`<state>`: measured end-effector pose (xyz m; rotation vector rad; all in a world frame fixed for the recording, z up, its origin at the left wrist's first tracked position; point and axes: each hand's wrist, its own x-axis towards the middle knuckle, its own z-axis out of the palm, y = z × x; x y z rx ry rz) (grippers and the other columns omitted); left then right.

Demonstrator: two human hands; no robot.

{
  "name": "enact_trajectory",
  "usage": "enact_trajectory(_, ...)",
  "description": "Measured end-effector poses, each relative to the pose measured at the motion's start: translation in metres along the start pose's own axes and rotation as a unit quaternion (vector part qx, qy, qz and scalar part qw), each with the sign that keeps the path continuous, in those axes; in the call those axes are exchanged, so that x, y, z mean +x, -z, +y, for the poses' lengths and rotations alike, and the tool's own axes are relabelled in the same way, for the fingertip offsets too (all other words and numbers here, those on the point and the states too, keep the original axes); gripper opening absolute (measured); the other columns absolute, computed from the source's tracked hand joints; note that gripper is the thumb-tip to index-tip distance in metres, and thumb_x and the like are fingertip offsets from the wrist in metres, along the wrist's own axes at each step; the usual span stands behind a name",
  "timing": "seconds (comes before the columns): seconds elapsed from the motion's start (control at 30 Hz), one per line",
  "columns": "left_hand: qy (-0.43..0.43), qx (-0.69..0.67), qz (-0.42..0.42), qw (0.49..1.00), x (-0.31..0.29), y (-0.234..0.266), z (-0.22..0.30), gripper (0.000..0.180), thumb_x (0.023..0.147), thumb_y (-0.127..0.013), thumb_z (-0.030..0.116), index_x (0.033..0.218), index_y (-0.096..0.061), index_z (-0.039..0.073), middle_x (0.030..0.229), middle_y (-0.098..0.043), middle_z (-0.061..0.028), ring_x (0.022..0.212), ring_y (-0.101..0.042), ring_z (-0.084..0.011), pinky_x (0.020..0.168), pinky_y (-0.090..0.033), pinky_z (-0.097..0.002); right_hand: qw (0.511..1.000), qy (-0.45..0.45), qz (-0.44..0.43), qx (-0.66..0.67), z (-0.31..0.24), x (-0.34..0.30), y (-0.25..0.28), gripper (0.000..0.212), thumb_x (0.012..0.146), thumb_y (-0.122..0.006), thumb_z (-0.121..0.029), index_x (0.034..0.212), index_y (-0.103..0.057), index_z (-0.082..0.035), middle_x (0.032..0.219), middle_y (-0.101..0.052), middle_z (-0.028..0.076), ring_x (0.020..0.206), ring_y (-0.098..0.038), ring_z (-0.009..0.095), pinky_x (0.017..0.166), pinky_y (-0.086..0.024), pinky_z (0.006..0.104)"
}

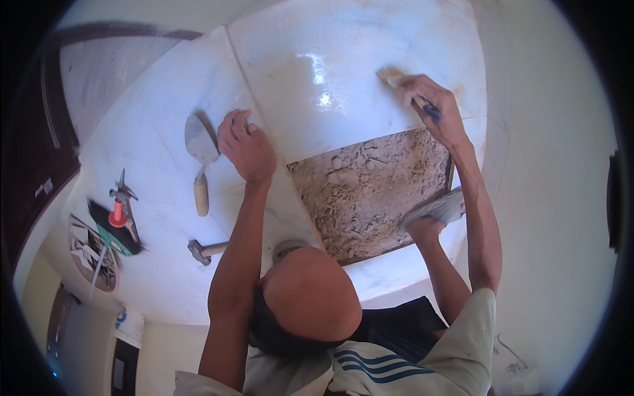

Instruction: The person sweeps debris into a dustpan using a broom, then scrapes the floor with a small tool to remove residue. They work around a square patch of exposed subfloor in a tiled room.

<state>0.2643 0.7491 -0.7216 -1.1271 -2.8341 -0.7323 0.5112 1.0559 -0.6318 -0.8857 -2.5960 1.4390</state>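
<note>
My right hand (432, 105) grips a paintbrush (390, 76) with pale bristles and a dark blue handle end. Its bristles meet a glossy white marble-look tile (290, 72), which shines as if wet. My left hand (247, 145) rests on the tiles near a joint, fingers slightly bent and apart, holding nothing I can see. Just left of it lies a pointed trowel (200, 142) with a wooden handle. Below the brushed tile, a rectangular gap exposes rough grey-brown mortar (370, 191).
A hammer (199, 252) lies left of my knee. Farther left are a green broom head (115, 241) with black bristles, a tool with a red part (119, 214), and a round container (96, 270) of scraps. My shoe (439, 208) stands at the gap's right edge. A wall (555, 198) rises at right.
</note>
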Motion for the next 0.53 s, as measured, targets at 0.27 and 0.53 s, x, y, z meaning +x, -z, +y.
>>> enact_trajectory(0.27,-0.029,0.014,0.012,0.999,0.004,-0.001,0.007,0.033,0.107,-0.048,0.017,0.135,-0.059,0.004,0.144,-0.057,-0.015,0.139,-0.049,-0.0356,0.115,-0.034,-0.053,0.999,-0.011,-0.031,0.016,-0.009,-0.098,-0.019,0.018,0.089,-0.071,0.012,0.096,-0.068,-0.005,0.12,-0.076,0.01,0.112,-0.075,0.026,0.096,-0.065,0.0344)
enact_trajectory(0.53,-0.015,0.016,0.004,1.0,0.007,-0.001,0.013,0.035,0.107,-0.047,0.021,0.136,-0.059,0.004,0.144,-0.057,-0.0168,0.14,-0.047,-0.0372,0.116,-0.032,-0.0546,0.942,-0.138,0.263,-0.155,0.108,-0.105,0.054,0.027,0.094,-0.064,0.015,0.106,-0.072,-0.008,0.128,-0.075,0.013,0.122,-0.071,0.026,0.103,-0.055,0.0317)
